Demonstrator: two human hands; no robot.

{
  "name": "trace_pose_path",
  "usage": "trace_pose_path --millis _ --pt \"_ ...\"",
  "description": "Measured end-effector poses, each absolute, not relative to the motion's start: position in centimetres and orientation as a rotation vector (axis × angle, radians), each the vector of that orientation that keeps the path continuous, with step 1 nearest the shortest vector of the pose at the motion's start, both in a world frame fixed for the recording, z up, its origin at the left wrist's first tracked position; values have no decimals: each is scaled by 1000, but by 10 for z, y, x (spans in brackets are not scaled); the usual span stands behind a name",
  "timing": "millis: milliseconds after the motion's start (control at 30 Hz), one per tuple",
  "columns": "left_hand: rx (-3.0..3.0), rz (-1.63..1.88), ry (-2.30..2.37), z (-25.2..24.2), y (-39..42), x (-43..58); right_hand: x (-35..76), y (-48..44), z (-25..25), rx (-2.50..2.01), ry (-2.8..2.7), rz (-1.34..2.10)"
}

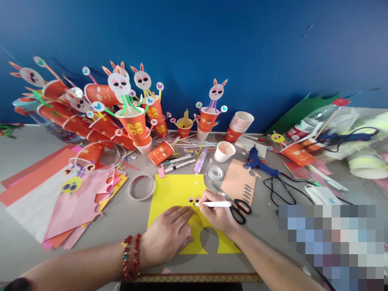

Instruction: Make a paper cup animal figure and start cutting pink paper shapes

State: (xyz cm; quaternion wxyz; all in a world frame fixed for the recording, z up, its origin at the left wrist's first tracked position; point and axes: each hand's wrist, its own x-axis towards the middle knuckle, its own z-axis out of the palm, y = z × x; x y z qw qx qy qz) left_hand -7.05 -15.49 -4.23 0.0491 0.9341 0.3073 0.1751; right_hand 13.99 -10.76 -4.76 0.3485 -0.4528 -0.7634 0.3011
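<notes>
A sheet of yellow paper lies in front of me, with curved cut-outs at its right and lower edges. My left hand rests flat on it, fingers extended and holding nothing. Pinched in my right hand is a white marker pen, its tip beside two dark eyes with pink above them. Whether this small face is on the sheet itself or on a separate yellow piece I cannot tell. Black-handled scissors lie just right of my right hand, partly over a peach paper scrap.
Red paper cups with rabbit faces crowd the back left. Coloured paper sheets lie left, near a tape roll. A blue glue gun with a looped cord, stacked cups and a plastic bottle are at right.
</notes>
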Motion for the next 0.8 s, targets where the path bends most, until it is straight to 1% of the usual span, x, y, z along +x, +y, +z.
trace_pose_path --millis 800 --pt "2860 565 950 -42 -154 -70 141 -107 -49 -1168 -1987 765"
